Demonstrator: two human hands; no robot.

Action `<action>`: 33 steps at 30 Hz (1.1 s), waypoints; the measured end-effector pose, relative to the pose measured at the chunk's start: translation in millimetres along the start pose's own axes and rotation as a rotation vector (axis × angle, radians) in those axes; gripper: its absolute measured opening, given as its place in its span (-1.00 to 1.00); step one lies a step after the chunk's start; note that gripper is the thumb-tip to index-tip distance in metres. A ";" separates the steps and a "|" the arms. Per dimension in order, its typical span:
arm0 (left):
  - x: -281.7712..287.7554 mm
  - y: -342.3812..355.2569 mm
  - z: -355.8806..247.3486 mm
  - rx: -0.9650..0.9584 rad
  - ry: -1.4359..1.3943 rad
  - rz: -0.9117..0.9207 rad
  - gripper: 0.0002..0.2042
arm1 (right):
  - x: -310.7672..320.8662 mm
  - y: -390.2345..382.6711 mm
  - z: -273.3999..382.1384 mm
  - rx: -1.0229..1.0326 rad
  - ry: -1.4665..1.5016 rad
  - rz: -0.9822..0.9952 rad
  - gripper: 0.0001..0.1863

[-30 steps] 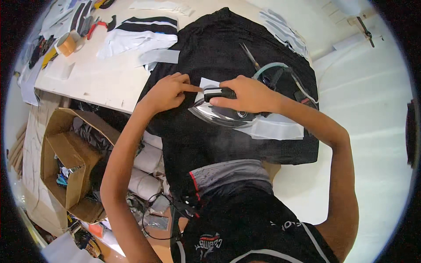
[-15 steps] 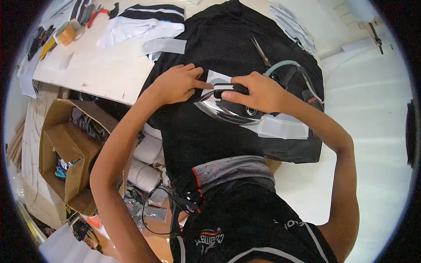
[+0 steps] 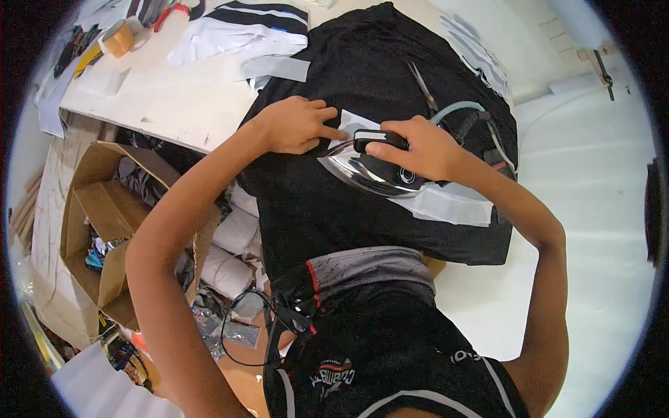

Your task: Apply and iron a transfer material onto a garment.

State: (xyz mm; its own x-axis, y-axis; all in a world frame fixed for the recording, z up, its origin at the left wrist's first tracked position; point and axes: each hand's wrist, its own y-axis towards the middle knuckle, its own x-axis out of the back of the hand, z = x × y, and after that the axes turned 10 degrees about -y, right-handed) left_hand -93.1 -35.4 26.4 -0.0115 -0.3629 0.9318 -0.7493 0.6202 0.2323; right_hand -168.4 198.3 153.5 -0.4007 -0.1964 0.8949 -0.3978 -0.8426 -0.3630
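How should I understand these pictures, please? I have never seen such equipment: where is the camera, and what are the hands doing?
There is no robot here: the two bare hands belong to a person. All pictures come from one wide camera on that person's head, looking down, so straight edges look bent.

The right hand grips the handle of an iron. The left hand holds its index finger at the edge of a white piece by the iron.

Beneath is black cloth, spread over part of a pale table. Another white sheet and what looks like scissors lie on the cloth. At the left, below table height, stands an open cardboard box.
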 end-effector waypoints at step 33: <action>22.1 7.1 -124.2 0.211 -0.358 -0.683 -0.78 | -7.7 -129.6 -71.0 0.662 -0.126 -0.533 -0.34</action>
State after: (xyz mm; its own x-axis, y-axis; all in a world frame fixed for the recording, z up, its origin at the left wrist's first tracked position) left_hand -16.4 47.4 83.3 0.3100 -0.8386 0.4480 -0.7767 0.0484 0.6280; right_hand -172.4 344.6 175.2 -0.1870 0.2881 0.9392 0.0726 -0.9494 0.3057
